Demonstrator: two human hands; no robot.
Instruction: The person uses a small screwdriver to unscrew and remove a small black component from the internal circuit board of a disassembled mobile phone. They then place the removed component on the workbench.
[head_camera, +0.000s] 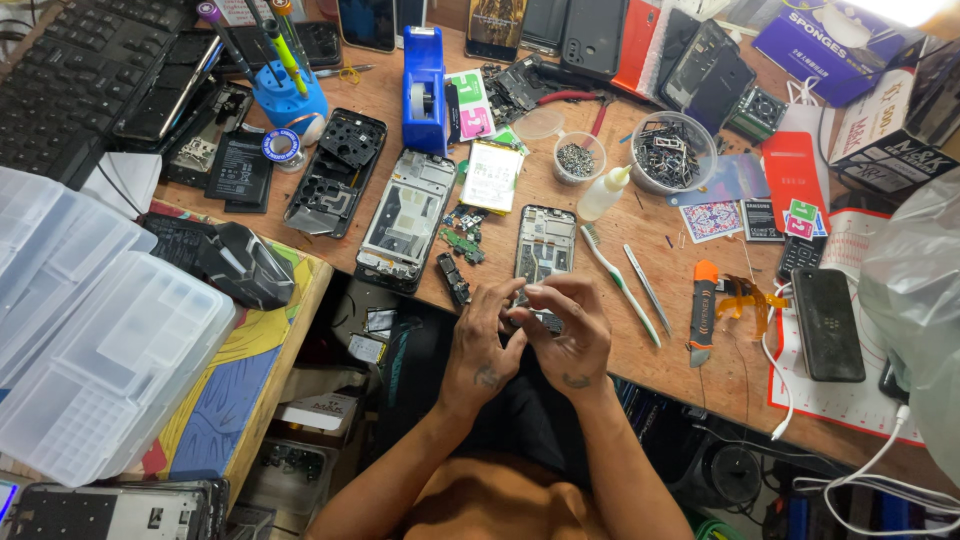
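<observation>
Small dark part, mostly hidden, pinched between both hands at the near edge of the wooden workbench (690, 385), right below an opened black phone frame (543, 250) lying flat with its inside up. Left hand (483, 345) curled, fingertips pressed together onto the part. Right hand (570, 330) bent over it from the other side, thumb and forefinger meeting the left fingers; exact shape of the part impossible to tell.

Just left of the frame, a short black strip-shaped component (453, 279) and loose green circuit pieces (462, 240). Further left, a silver-grey phone chassis (407, 220), stripped, and a black inner phone cover (335, 172) beside it. Just right of the hands, a white-and-green toothbrush (620, 283), metal tweezers (648, 290) alongside, then an orange-and-black utility knife (703, 312).

Behind the frame, a white phone battery (492, 176), a small clear cup of screws (579, 157), a white squeeze bottle (606, 192) and a clear round bowl of metal brackets (674, 152). Blue tape dispenser (424, 90) upright near the back, blue tool holder with pens (288, 95) further left. Clear plastic compartment boxes (90, 340) stacked far left; black keypad phone (827, 323) on a red-and-white mat far right.
</observation>
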